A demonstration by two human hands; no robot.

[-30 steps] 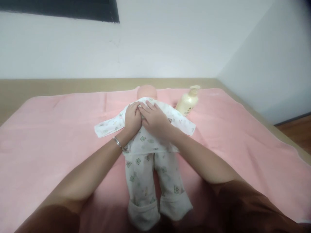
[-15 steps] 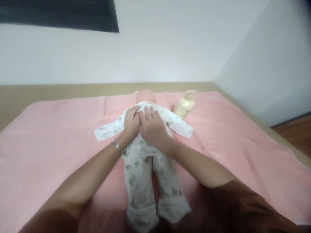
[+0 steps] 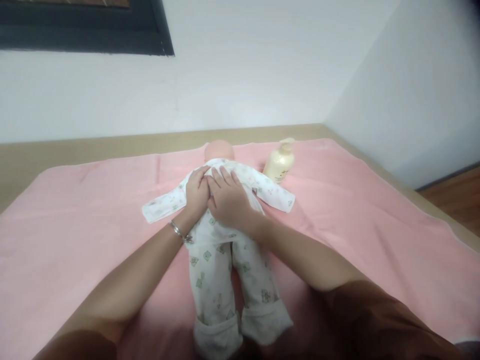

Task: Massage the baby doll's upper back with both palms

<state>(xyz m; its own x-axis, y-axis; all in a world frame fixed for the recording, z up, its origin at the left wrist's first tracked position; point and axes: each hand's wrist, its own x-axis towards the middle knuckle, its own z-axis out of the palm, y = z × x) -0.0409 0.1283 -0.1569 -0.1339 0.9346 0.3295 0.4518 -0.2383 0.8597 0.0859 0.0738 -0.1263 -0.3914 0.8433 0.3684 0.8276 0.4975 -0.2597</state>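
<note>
A baby doll in white printed pajamas lies on a pink cloth, its bald head at the far end and its sleeves stretched out to both sides. Its face does not show. My left hand rests flat on the left side of the doll's upper torso, with a silver bracelet on the wrist. Beside it, touching it, my right hand lies with fingers extended over the middle and right of the torso. Neither hand grips anything; both palms are hidden against the clothing.
A cream pump bottle stands on the cloth just beyond the doll's right sleeve. Behind the tan surface edge rises a white wall, with a dark frame at upper left. Wooden floor shows at far right.
The whole view has shifted slightly, with the scene a little further left in the picture. Both hands stay on the doll's torso in nearly the same place.
</note>
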